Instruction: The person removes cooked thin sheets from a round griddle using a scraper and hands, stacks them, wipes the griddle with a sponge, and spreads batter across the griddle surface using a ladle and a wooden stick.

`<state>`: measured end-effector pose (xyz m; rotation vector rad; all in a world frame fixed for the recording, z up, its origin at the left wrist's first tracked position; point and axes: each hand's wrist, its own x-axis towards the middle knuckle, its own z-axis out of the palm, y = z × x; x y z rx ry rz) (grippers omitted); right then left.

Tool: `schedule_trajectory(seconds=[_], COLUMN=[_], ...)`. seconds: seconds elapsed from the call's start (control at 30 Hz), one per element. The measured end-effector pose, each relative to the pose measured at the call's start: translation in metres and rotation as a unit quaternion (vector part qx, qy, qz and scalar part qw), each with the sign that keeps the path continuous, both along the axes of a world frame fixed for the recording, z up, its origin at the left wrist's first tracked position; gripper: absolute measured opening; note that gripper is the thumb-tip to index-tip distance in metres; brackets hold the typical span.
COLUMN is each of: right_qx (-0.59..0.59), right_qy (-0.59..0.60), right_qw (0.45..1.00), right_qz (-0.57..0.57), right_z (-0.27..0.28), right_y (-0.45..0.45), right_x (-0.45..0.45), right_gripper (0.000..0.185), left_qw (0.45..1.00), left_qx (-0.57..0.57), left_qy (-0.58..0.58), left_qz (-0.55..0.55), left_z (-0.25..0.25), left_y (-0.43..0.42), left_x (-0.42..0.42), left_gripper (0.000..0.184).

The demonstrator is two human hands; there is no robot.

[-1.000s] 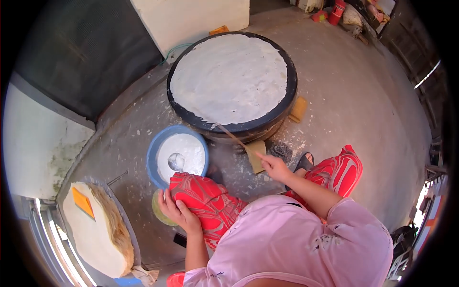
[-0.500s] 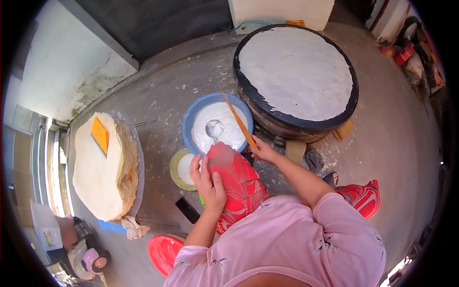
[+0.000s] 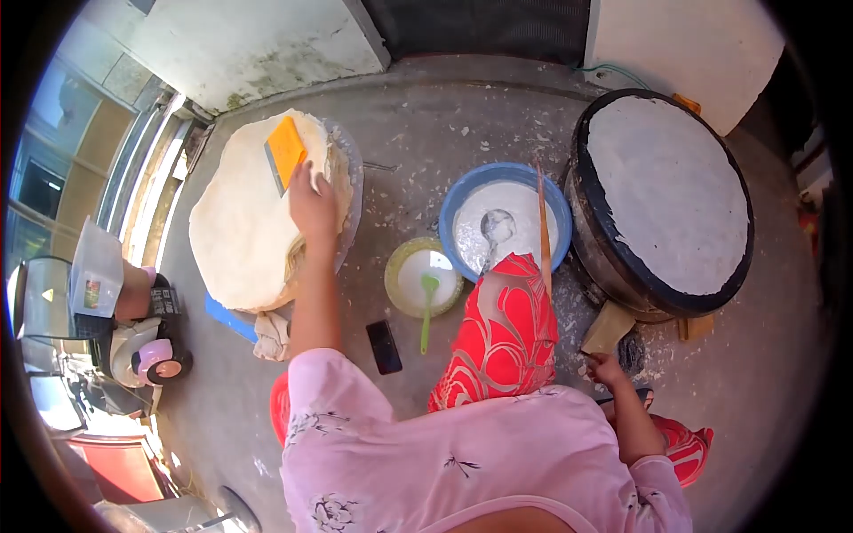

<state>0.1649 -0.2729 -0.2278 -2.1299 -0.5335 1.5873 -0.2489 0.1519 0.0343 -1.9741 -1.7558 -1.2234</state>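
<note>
A thick stack of cream-coloured, round, thin sheets (image 3: 240,213) lies leftmost, beneath and to the left of the left grip. Just beyond that grip, the flat orange scraper with a grey edge (image 3: 287,149) rests on the stack, perhaps to keep it off the floor (image 3: 404,200); its orange side faces the fingers, which suits picking up. The left grip (image 3: 314,200) has its fingertips at the scraper's near corner; whether they have closed on it I cannot tell.

To the right of that grip and nearer the body lies a black phone (image 3: 384,346). Beyond it, a yellow-green round bowl (image 3: 394,277) props a green plastic spoon (image 3: 426,322), handle towards the person. Next, a round blue basin (image 3: 447,213) of white mixture holds a metal ladle (image 3: 498,227). A thin wooden stick (image 3: 544,233) spans the basin beside the knee, likely parked there within reach of the right grip (image 3: 606,369). Those fingers are curled; what they hold, if anything, is unclear. Beyond them stands a black-rimmed round griddle (image 3: 586,169), covered by a white layer (image 3: 671,195).
</note>
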Motion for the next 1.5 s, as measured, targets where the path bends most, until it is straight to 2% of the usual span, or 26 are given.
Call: schedule_trajectory(seconds=[0.07,0.1,0.17,0.23,0.27,0.3,0.33,0.4,0.43,0.47,0.53,0.7,0.8,0.87,0.93,1.03,1.07,1.17,1.2,1.23,1.27,1.33,1.37,1.43,1.47,1.5], right_qx=[-0.006,-0.015,-0.014,-0.013,-0.014,-0.015,-0.017,0.002,-0.012,-0.029,-0.025,-0.048,-0.046,-0.044,0.016,0.107,0.143,0.3,0.36,0.406,0.451,0.557,0.556,0.515,0.514,0.499], right_qy=[-0.008,-0.016,-0.017,-0.017,-0.017,-0.018,-0.021,-0.127,-0.15,-0.171,-0.21,-0.19,-0.181,-0.179,-0.188,-0.195,-0.185,-0.255,-0.265,-0.298,-0.331,-0.453,-0.454,-0.613,-0.614,-0.626], right_qw=[1.0,0.999,0.999,0.998,1.0,0.999,1.0,0.983,0.977,0.971,0.964,0.969,0.971,0.972,0.972,0.97,0.97,0.918,0.894,0.863,0.828,0.696,0.696,0.593,0.593,0.585], right_qz=[-0.014,-0.024,-0.03,-0.054,-0.009,0.027,-0.01,0.134,0.149,0.166,0.159,0.153,0.15,0.149,0.143,0.095,0.072,0.05,0.04,0.036,0.031,0.02,0.019,0.086,0.085,0.134], right_z=[-0.001,-0.001,0.001,-0.001,-0.006,-0.011,-0.021,-0.04,-0.017,0.008,-0.013,0.005,0.015,0.017,0.012,0.075,0.094,0.172,0.196,0.215,0.232,0.264,0.279,0.301,0.301,0.299], right_y=[-0.009,-0.011,-0.011,-0.014,-0.015,-0.019,-0.021,-0.03,-0.023,-0.014,-0.023,-0.014,-0.006,-0.002,0.004,0.035,0.047,0.089,0.101,0.111,0.12,0.13,0.129,0.126,0.122,0.115], right_x=[-0.002,-0.003,-0.009,-0.014,-0.013,-0.013,-0.016,-0.013,-0.014,-0.02,-0.022,-0.027,-0.028,-0.028,-0.027,-0.028,-0.029,-0.035,-0.036,-0.038,-0.038,-0.034,-0.028,-0.017,-0.01,-0.003], right_gripper=[0.038,0.038,0.038,0.038,0.04,0.042,0.042,0.041,0.04,0.04,0.04,0.04,0.039,0.039,0.038,0.032,0.029,0.027,0.028,0.034,0.04,0.041,0.041,0.04,0.04,0.036], left_qw=[0.994,0.994,0.952,0.938,0.929,0.928,0.926,0.924,0.928,0.93,0.932,0.935,0.942,0.951,0.954,0.968,0.978,0.979,0.972,0.952,0.94,0.883,0.858,0.819,0.794,0.778], left_qx=[-0.087,-0.085,-0.23,-0.251,-0.263,-0.25,-0.249,-0.247,-0.237,-0.235,-0.237,-0.16,-0.111,-0.101,-0.051,-0.054,-0.035,0.032,-0.024,-0.012,-0.002,0.051,0.055,0.012,0.025,0.014], left_qy=[0.047,0.047,0.151,0.183,0.198,0.22,0.231,0.244,0.246,0.239,0.233,0.305,0.297,0.26,0.264,0.207,0.198,0.147,0.136,0.149,0.168,0.227,0.237,0.267,0.247,0.235], left_qz=[0.052,0.047,0.132,0.151,0.172,0.166,0.161,0.163,0.148,0.152,0.147,0.085,0.113,0.134,0.132,0.129,0.053,-0.138,-0.188,-0.266,-0.298,-0.408,-0.453,-0.508,-0.555,-0.582], left_z=[0.009,0.012,0.017,0.007,-0.003,-0.009,-0.015,-0.025,-0.043,-0.04,-0.043,-0.044,-0.028,0.014,0.032,0.071,0.076,0.078,0.077,0.069,0.055,0.044,0.039,0.03,0.03,0.031], left_y=[0.04,0.05,0.07,0.093,0.108,0.116,0.126,0.142,0.164,0.159,0.167,0.175,0.177,0.144,0.142,0.092,0.079,0.015,-0.009,-0.029,-0.045,-0.086,-0.107,-0.14,-0.156,-0.169], left_x=[-0.03,-0.035,-0.042,-0.052,-0.06,-0.064,-0.069,-0.079,-0.099,-0.092,-0.096,-0.109,-0.123,-0.104,-0.116,-0.074,-0.063,0.003,0.029,0.053,0.076,0.128,0.151,0.182,0.2,0.215], left_gripper=[0.026,0.026,0.025,0.025,0.027,0.027,0.026,0.026,0.026,0.027,0.027,0.023,0.021,0.022,0.024,0.022,0.022,0.02,0.015,0.008,0.005,0.016,0.023,0.034,0.036,0.038])
